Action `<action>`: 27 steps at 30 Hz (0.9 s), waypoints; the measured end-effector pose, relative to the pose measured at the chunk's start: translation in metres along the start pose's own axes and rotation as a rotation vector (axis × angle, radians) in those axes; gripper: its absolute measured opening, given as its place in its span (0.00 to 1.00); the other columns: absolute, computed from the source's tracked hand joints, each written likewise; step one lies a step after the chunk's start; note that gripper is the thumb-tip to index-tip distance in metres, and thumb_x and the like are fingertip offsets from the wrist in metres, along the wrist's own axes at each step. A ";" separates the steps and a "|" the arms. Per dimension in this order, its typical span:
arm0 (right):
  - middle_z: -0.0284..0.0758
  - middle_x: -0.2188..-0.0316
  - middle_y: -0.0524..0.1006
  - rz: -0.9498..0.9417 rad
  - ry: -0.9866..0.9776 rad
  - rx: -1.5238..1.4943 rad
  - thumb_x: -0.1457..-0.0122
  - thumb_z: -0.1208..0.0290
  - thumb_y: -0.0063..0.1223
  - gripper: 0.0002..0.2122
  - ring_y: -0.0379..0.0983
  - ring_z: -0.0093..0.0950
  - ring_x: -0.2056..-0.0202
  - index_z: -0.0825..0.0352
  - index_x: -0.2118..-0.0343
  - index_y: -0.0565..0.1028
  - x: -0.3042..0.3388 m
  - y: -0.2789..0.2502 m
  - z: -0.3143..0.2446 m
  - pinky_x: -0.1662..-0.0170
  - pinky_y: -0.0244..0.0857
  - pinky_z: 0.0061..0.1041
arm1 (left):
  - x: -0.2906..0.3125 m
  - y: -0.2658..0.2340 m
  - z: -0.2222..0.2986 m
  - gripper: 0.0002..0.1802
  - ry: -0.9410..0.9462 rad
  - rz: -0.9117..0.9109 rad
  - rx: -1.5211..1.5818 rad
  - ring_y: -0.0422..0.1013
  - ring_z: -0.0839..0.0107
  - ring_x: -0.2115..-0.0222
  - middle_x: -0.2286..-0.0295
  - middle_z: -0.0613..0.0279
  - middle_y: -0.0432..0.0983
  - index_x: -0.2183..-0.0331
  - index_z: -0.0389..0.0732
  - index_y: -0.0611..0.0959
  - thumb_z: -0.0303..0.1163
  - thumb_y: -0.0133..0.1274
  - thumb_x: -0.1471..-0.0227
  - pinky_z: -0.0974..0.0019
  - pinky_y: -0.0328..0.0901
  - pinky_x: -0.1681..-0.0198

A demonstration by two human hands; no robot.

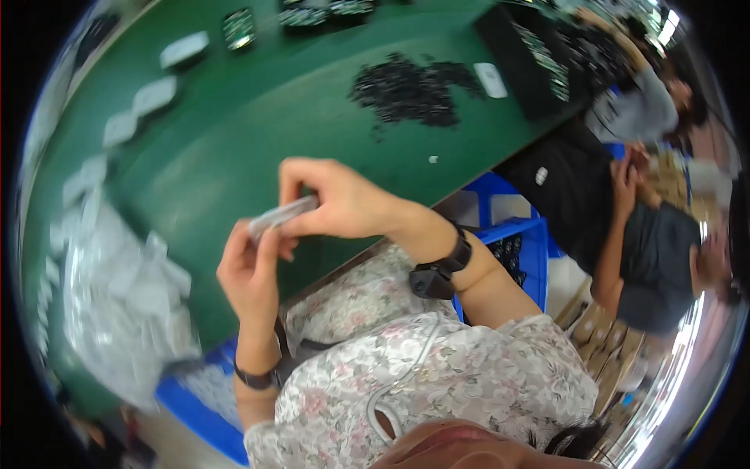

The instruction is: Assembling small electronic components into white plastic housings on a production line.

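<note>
Between my two hands, over the near part of the green table (234, 133), is a thin flat white-grey plastic piece (283, 214), seen nearly edge-on and slightly blurred. My left hand (250, 270) pinches its lower left end between thumb and fingers. At the upper right end, my right hand (336, 199) grips it, thumb below and bent fingers above. Fingers cover both ends, so its full shape is hidden. Beyond my hands lies a spread pile of small black parts (414, 90), with a white plastic case (491, 80) just to its right.
White cases (155, 95) line the table's left side, near a clear bag of white parts (117, 289). Green circuit boards (239, 30) lie at the far edge. A black box (508, 59) holds more boards. Blue bins (535, 254) flank me; two people sit at right.
</note>
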State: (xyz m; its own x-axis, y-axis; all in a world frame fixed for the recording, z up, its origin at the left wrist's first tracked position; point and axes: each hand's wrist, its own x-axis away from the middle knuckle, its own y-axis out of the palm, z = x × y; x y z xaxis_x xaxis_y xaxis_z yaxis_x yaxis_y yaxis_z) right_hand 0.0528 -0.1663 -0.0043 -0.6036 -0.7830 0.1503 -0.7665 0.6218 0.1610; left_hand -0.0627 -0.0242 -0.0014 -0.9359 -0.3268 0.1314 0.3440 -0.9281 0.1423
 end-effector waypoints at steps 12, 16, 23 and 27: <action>0.28 0.73 0.70 0.238 -0.013 0.133 0.52 0.73 0.67 0.15 0.67 0.15 0.70 0.66 0.69 0.67 0.006 0.013 0.000 0.70 0.62 0.17 | -0.008 -0.004 0.010 0.19 -0.040 -0.015 0.094 0.74 0.72 0.73 0.68 0.54 0.77 0.47 0.29 0.67 0.23 0.44 0.39 0.72 0.69 0.67; 0.28 0.67 0.71 0.034 -0.016 0.311 0.56 0.69 0.71 0.30 0.68 0.16 0.66 0.64 0.51 0.67 -0.009 -0.002 -0.020 0.69 0.63 0.16 | -0.015 -0.018 0.001 0.11 -0.036 0.132 0.148 0.72 0.73 0.78 0.72 0.55 0.76 0.55 0.31 0.69 0.24 0.43 0.38 0.73 0.67 0.73; 0.41 0.57 0.74 0.591 -0.269 1.205 0.44 0.42 0.50 0.26 0.72 0.38 0.54 0.61 0.55 0.74 -0.168 -0.070 -0.050 0.55 0.68 0.38 | -0.028 -0.021 -0.009 0.05 0.080 0.282 -0.639 0.69 0.68 0.81 0.76 0.55 0.75 0.64 0.37 0.77 0.26 0.47 0.40 0.67 0.63 0.75; 0.41 0.61 0.80 0.384 0.090 1.312 0.47 0.39 0.51 0.28 0.76 0.39 0.55 0.64 0.60 0.80 -0.241 -0.069 -0.055 0.56 0.70 0.36 | -0.033 -0.017 -0.017 0.06 0.383 0.257 -0.855 0.69 0.72 0.79 0.78 0.61 0.71 0.62 0.38 0.77 0.28 0.47 0.40 0.67 0.64 0.74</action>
State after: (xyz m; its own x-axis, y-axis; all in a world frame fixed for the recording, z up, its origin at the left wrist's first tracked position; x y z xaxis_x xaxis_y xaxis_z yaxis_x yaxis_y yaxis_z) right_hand 0.2635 -0.0200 0.0024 -0.8458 -0.5316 0.0456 -0.2292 0.2848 -0.9308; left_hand -0.0390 -0.0010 -0.0253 -0.8530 -0.4331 -0.2913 0.5122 -0.5867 -0.6273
